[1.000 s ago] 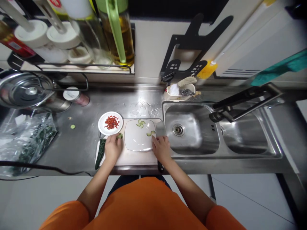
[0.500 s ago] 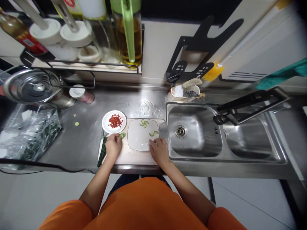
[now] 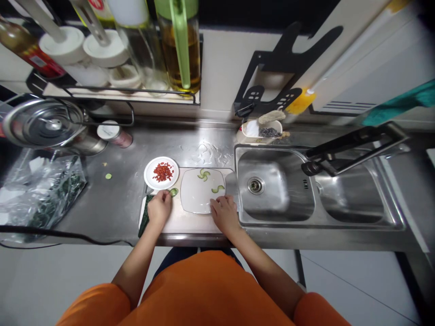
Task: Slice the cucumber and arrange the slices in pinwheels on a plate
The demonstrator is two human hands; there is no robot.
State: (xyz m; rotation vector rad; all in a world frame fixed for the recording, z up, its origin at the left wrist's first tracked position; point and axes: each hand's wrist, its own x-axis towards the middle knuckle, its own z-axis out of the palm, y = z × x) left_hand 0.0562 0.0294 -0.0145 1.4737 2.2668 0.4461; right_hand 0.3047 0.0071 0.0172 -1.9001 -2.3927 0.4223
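Our left hand (image 3: 159, 210) has its fingers curled together right at the small green slices (image 3: 174, 192); can't tell if they pinch one. Slices sit on the board (image 3: 190, 225), so pickup reach is short. Our right hand (image 3: 224, 213) has fingers loosely bent, slightly apart, over the right edge of the square plate (image 3: 197, 199); can't confirm a grip, maybe steadying it. Plate lies between both sets of fingers, handy for either; green crescents (image 3: 204, 174) ahead of the right fingers look deliberately fanned. Blade (image 3: 232, 183) lies flat just beyond the right fingers, probably parked out of the way. Dark cucumber (image 3: 144, 222) sits beside the left hand; dish (image 3: 148, 174) of red bits (image 3: 163, 172) just ahead.
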